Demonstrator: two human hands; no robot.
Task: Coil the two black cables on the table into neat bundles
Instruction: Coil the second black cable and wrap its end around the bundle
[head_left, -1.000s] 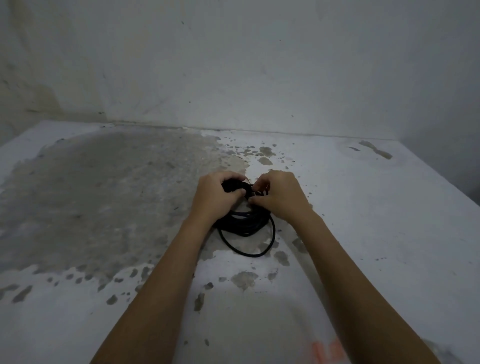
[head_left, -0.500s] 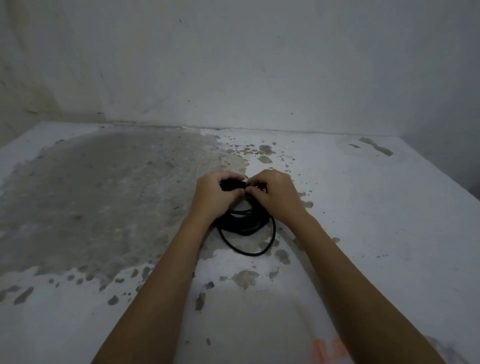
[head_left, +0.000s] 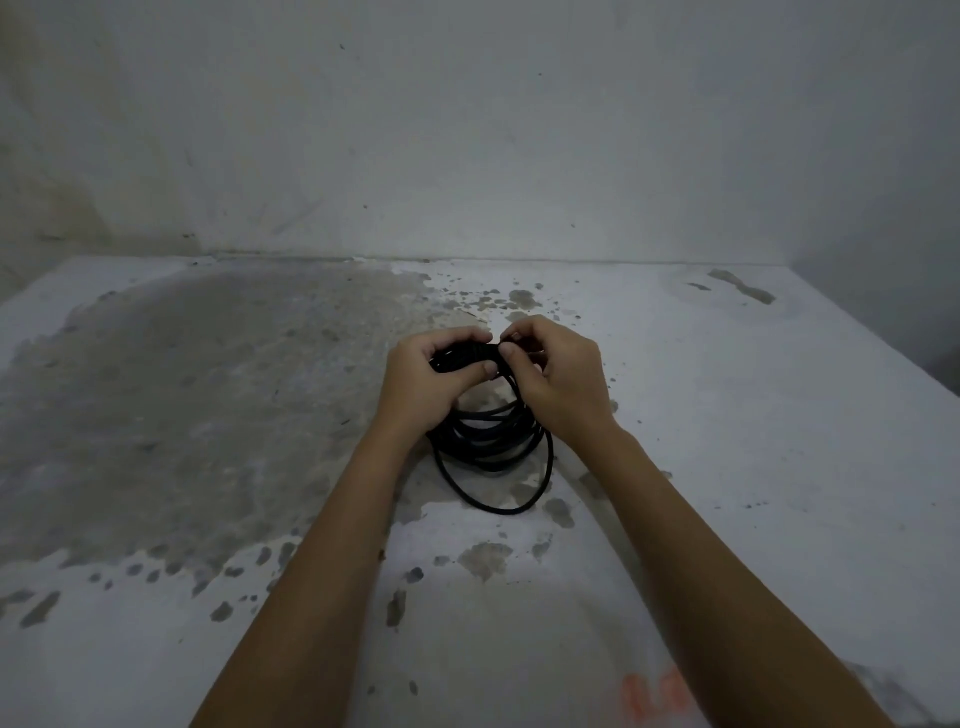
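Barely shifted, left hand (head_left: 431, 384) gripping coiled black cable (head_left: 488, 441) at its 12 o'clock end, right hand (head_left: 563, 384) pinching it alongside, stained white surface (head_left: 727, 441)

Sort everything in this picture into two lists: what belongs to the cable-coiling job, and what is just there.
Belongs to the job:
black cable coil, its loops lying on the table
left hand, gripping the coil's top
right hand, pinching a strand beside it

Just there:
worn grey patch
orange mark at the near edge
wall
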